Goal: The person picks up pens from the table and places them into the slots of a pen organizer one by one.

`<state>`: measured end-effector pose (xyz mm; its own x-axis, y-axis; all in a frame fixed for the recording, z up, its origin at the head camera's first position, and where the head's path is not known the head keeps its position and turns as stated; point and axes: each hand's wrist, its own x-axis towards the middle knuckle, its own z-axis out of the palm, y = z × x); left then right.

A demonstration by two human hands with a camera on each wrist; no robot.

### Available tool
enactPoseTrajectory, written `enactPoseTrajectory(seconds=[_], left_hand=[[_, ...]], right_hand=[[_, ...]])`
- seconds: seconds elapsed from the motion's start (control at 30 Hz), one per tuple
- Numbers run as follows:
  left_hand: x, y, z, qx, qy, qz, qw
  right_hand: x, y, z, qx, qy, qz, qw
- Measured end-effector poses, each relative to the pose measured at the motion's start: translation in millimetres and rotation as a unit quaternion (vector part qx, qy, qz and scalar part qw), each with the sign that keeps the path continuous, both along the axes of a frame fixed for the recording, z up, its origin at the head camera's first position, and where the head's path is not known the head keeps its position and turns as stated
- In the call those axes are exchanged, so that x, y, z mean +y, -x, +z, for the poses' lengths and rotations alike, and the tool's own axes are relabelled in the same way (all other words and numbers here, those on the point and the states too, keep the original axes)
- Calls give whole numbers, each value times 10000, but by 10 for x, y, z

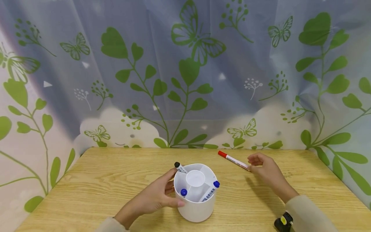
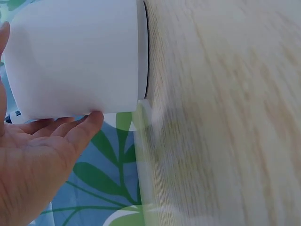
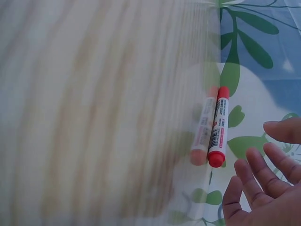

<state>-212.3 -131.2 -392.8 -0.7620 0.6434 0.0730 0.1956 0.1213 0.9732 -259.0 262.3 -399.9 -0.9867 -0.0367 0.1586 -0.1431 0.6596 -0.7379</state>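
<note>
A white round pen holder (image 1: 195, 209) with divided compartments stands upright on the table. My left hand (image 1: 156, 196) grips its left side, thumb at the front and fingers behind; in the left wrist view the fingers (image 2: 87, 129) lie against its white wall. Inside lean a black-capped marker (image 1: 180, 167) at the back left, a blue-ended marker (image 1: 184, 192) at the front left and another blue-ended marker (image 1: 209, 192) at the right. A red-capped whiteboard marker (image 1: 236, 161) lies farther back on the table. Beside its near end is my right hand (image 1: 265, 169), fingers apart from it in the right wrist view (image 3: 263, 188).
The wooden table (image 1: 130, 167) has a glossy surface that mirrors the red marker. Behind it hangs a curtain (image 1: 150, 96) printed with leaves and butterflies. A black device with a yellow mark (image 1: 283, 222) sits by the right sleeve (image 1: 310, 212).
</note>
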Motion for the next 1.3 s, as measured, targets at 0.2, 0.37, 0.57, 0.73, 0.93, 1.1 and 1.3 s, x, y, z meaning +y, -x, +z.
enactPoseTrajectory(seconds=[0.2, 0.37, 0.57, 0.73, 0.93, 1.1, 1.3], left_hand=[[35, -11, -6, -8, 19, 5, 10000], [63, -13, -14, 90, 66, 15, 9999], [74, -11, -39, 155, 188, 139, 9996], [82, -14, -39, 184, 194, 162, 9995], [87, -15, -39, 216, 148, 162, 9995], [89, -22, -34, 238, 198, 220, 9993], [114, -49, -26, 264, 179, 263, 9991]], right_hand=[[9, 52, -34, -55, 6, 3, 10000], [-10, 113, -75, -152, 1, 48, 9999], [-33, 156, -107, -239, -87, 61, 9997], [-49, 174, -99, -363, -128, 66, 9992], [-53, 197, -89, -434, -202, 90, 9988], [-52, 227, -106, -477, -320, 50, 9983], [-54, 258, -150, -472, -416, 60, 9980]])
